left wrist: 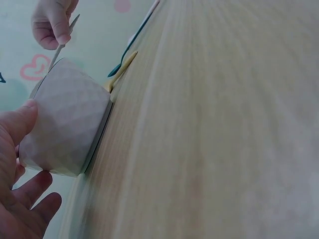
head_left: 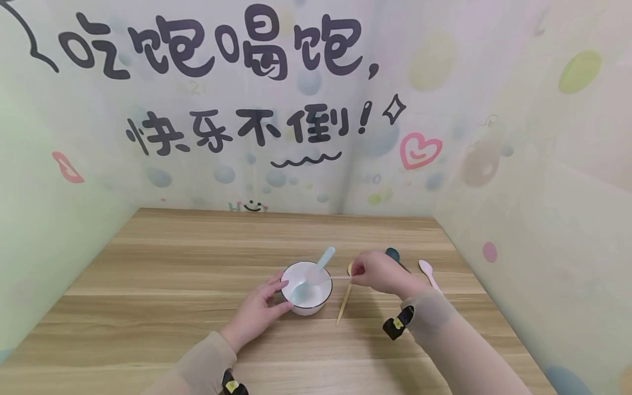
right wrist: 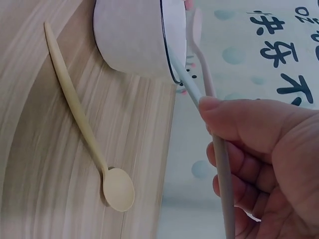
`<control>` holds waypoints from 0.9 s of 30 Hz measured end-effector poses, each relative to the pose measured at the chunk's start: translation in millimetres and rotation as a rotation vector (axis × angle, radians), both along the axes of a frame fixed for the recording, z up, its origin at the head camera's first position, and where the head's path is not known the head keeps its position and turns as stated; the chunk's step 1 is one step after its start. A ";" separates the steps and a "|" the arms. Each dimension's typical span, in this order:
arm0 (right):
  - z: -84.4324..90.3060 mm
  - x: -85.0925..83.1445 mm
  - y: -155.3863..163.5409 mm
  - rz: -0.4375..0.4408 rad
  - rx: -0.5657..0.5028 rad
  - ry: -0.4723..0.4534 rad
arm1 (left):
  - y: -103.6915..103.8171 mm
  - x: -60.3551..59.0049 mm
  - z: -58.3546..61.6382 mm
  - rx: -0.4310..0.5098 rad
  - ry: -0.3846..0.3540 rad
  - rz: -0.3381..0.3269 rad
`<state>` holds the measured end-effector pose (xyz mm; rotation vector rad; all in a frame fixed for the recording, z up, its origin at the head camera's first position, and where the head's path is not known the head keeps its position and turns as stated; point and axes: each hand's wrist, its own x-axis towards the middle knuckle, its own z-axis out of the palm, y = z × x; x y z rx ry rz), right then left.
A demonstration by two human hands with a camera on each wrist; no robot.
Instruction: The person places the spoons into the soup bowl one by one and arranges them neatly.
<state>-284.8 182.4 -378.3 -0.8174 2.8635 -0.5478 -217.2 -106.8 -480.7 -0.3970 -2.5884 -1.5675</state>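
Note:
A white bowl (head_left: 305, 310) with a dark rim stands on the table. My left hand (head_left: 258, 311) holds its left side, thumb and fingers spread against the wall, which looks faceted in the left wrist view. A light blue spoon (head_left: 326, 257) leans inside the bowl, its handle sticking up past the rim. My right hand (head_left: 377, 271) pinches the handle of a pale pinkish-white spoon (right wrist: 223, 174), whose head (right wrist: 197, 27) is over the bowl. In the right wrist view, the blue handle (right wrist: 185, 77) runs up to my thumb tip; contact there I cannot tell.
Right of the bowl lies a yellow spoon (right wrist: 75, 102), partly under my right hand in the head view. Beyond that hand are a dark teal spoon (head_left: 392, 254) and a pale pink spoon (head_left: 427, 271). Walls with printed writing enclose the wooden table (head_left: 173, 263).

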 end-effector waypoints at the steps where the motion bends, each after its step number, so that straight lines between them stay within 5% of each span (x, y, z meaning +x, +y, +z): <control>1: 0.3 -0.5 -1.8 0.009 0.015 0.002 | 0.0 0.0 -0.1 0.000 0.001 0.000; 15: 2.8 -13.2 -27.5 0.143 0.188 0.067 | -0.1 0.0 -0.2 -0.001 0.017 0.001; 27: 6.6 -18.8 -42.5 0.271 0.312 0.247 | 0.5 -0.3 -0.7 0.002 0.022 0.001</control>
